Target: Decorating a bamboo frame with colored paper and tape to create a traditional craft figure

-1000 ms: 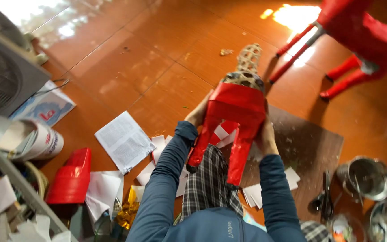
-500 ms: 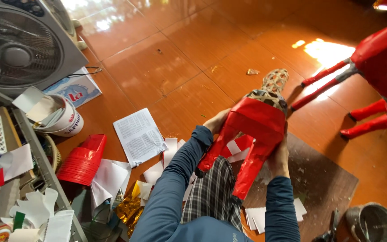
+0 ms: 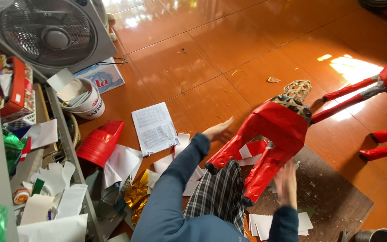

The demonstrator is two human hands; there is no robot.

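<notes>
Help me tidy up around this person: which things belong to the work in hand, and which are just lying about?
In hand:
- red paper-covered woven animal figure, between the left hand and right hand
- white paper slips on the dark board

Lying about:
- grey box fan
- white plastic bucket
- printed paper sheet
- stacked red sheets

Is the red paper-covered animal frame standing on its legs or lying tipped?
Tipped: the red animal frame rests across the person's lap, legs pointing sideways and down, not planted.
</notes>
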